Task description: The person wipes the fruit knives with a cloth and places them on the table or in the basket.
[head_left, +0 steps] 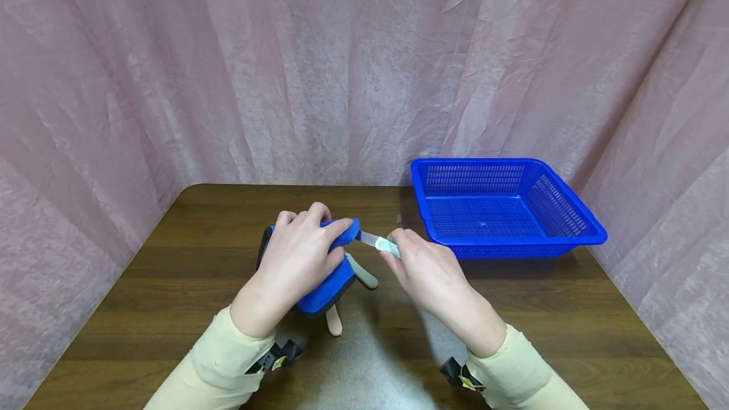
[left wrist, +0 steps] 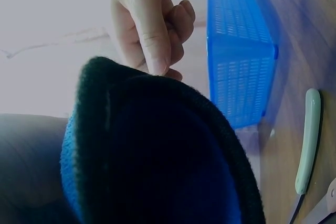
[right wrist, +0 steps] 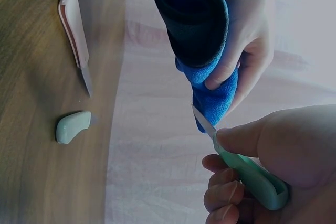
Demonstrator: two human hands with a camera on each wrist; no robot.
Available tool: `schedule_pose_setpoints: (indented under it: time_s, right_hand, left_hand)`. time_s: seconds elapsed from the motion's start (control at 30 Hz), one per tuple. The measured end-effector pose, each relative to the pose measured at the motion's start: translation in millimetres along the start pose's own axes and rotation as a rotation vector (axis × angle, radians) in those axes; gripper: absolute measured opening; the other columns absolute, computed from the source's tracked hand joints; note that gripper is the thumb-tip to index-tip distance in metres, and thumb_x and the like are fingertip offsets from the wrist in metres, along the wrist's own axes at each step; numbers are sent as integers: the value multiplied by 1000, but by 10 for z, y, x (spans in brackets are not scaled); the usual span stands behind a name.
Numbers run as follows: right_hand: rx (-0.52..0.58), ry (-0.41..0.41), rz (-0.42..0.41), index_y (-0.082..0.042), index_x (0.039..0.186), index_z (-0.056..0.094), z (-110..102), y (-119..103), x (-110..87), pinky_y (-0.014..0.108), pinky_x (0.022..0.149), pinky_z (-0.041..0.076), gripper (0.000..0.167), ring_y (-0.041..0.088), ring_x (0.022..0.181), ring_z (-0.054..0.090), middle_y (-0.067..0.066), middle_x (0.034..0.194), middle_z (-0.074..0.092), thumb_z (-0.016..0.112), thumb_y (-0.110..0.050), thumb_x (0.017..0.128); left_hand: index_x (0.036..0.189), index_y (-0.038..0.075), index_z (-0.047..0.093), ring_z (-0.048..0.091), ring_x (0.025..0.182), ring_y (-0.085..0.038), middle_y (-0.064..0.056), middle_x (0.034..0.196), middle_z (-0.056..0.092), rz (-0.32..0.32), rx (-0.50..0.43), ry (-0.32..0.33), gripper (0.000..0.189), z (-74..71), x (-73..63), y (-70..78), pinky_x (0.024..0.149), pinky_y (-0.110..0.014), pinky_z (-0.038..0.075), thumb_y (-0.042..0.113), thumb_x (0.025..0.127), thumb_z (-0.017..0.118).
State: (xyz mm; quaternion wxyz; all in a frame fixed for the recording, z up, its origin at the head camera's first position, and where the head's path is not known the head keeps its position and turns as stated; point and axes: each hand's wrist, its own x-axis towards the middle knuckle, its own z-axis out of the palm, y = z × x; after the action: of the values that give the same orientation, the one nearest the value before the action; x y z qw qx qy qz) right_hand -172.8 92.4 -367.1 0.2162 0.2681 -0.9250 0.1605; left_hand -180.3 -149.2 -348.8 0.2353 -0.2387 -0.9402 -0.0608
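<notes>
- Pink curtains (head_left: 307,68) back a wooden table (head_left: 193,283).
- Left hand (head_left: 299,248) pinches a dark-edged blue cloth (head_left: 326,290) between thumb and fingers.
- Right hand (head_left: 427,267), fingers curled, grips a knife (head_left: 380,243) above the table by its green handle (head_left: 389,248), blade (head_left: 368,238) slanting leftward to the cloth, the left hand nearer the blade.

The basket (head_left: 515,249) sits on the tabletop (head_left: 142,309), most of which spreads to its left and front; the curtain (head_left: 342,68) hangs behind it and off to both sides. Left of the basket is the held knife (head_left: 388,247), in the right hand (head_left: 427,271) — its blade pointing away from the basket, toward the cloth (head_left: 326,293). Farther left, the left hand (head_left: 302,248) holds that cloth. On the tabletop, left of the basket and nearer the person, lie two more knives — the second knife (head_left: 364,274) nearer the basket, the third knife (head_left: 335,323) farther off.
</notes>
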Motion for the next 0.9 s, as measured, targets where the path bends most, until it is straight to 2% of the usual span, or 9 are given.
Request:
schedule_pose_setpoints:
  time_s: [0.23,0.9]
  right_hand:
    - [-5,26,-13,-10,102,67,7,4,-13,40,51,48,17,19,61,59,-2,83,60,80,-22,103]
    - [-3,22,1,-10,103,68,1,6,-7,39,51,47,17,18,61,58,-2,84,61,81,-22,103]
  left_hand:
    - [139,22,79,73,94,-31,-15,117,70,-31,-4,-28,42,-14,6,-34,88,-57,49,23,97,76]
    - [138,22,80,73,95,-35,-17,118,70,-80,-14,-39,42,-16,4,-114,90,-60,50,21,96,76]
